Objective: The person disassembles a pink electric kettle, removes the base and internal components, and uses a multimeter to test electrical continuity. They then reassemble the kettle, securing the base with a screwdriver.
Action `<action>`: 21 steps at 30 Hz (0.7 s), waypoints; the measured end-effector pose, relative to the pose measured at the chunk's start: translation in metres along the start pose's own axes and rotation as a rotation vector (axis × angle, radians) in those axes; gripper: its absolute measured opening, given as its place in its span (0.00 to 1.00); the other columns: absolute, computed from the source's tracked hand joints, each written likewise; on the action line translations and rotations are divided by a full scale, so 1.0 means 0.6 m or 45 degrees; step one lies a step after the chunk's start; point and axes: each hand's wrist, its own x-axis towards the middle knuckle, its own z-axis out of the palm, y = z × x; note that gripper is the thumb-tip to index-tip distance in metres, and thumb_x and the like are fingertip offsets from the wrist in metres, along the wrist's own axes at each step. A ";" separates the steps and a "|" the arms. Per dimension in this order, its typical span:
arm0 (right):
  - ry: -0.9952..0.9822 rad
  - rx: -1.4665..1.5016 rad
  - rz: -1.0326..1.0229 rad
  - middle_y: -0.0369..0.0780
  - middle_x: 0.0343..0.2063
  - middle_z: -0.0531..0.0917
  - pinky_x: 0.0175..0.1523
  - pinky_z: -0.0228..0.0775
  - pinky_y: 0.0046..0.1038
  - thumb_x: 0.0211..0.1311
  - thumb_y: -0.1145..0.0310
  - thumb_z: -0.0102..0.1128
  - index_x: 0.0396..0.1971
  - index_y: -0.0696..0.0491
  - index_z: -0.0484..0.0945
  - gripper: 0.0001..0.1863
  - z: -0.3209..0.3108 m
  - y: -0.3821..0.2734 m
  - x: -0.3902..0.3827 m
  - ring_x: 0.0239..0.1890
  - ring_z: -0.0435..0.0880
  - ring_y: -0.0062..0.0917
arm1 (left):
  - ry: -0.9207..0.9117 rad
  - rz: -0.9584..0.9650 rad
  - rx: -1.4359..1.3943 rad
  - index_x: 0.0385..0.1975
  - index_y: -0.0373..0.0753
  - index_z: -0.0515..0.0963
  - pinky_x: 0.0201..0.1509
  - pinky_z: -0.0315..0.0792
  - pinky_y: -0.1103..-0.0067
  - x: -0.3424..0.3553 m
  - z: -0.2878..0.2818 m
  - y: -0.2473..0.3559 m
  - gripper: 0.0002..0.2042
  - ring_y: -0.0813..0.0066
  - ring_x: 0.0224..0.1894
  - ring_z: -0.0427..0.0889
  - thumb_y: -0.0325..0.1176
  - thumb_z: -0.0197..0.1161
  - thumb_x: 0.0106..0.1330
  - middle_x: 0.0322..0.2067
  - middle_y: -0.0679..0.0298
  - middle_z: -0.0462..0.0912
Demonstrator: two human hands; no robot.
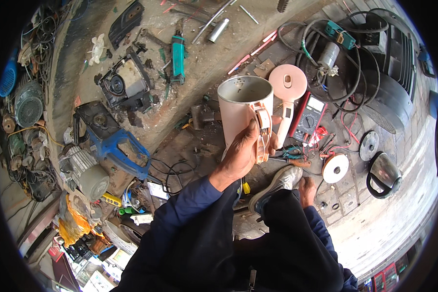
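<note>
My left hand (241, 153) is closed round the handle of a pale pink electric kettle body (233, 114), held upright with its steel-lined mouth facing up. The handle's inner side is exposed, showing a small switch part (264, 119) and wires. Beside it, on the ground, lies a pink round lid (287, 82) with a long pink handle cover (284, 124) below it. My right hand (307, 191) hangs low by my right knee, next to my shoe (282, 187). Its fingers are mostly hidden, so I cannot see whether anything is in them.
Right of the kettle lie a red multimeter (309, 117) with leads, a white disc (335, 168), a dark disc (369, 145) and a steel pot (385, 175). A large black motor (389, 92) stands farther right. Left are a blue machine (117, 146), a grey motor (85, 173) and a green grinder (178, 58).
</note>
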 end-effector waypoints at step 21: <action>-0.194 0.126 -0.792 0.42 0.39 0.84 0.38 0.78 0.29 0.62 0.80 0.74 0.59 0.58 0.81 0.25 -0.244 -0.577 0.076 0.31 0.83 0.27 | -0.085 -0.039 0.198 0.71 0.35 0.70 0.57 0.75 0.79 -0.015 -0.001 -0.089 0.31 0.82 0.52 0.78 0.57 0.44 0.86 0.52 0.67 0.79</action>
